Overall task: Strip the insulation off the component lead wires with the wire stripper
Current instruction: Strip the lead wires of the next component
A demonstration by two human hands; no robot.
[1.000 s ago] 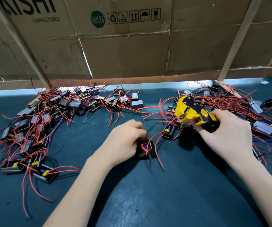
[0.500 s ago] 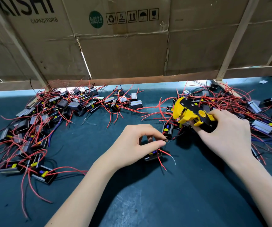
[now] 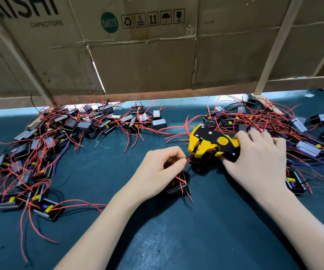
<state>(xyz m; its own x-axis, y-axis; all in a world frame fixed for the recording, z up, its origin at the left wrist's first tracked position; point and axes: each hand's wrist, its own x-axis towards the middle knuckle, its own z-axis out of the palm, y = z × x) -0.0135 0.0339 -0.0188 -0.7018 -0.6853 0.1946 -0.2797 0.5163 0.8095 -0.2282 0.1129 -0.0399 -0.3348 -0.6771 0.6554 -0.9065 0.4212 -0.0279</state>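
Mid-frame, left hand [image 3: 160, 168] is pinching a lead [image 3: 188, 159] into the stripper [image 3: 211, 143], which the right hand [image 3: 254, 158] is gripping; a shallow feed risks nicking strands.

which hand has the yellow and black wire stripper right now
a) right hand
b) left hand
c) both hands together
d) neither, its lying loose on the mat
a: the right hand grips the handles of the wire stripper, while the left hand pinches a red lead wire and holds its end at the stripper's jaws.
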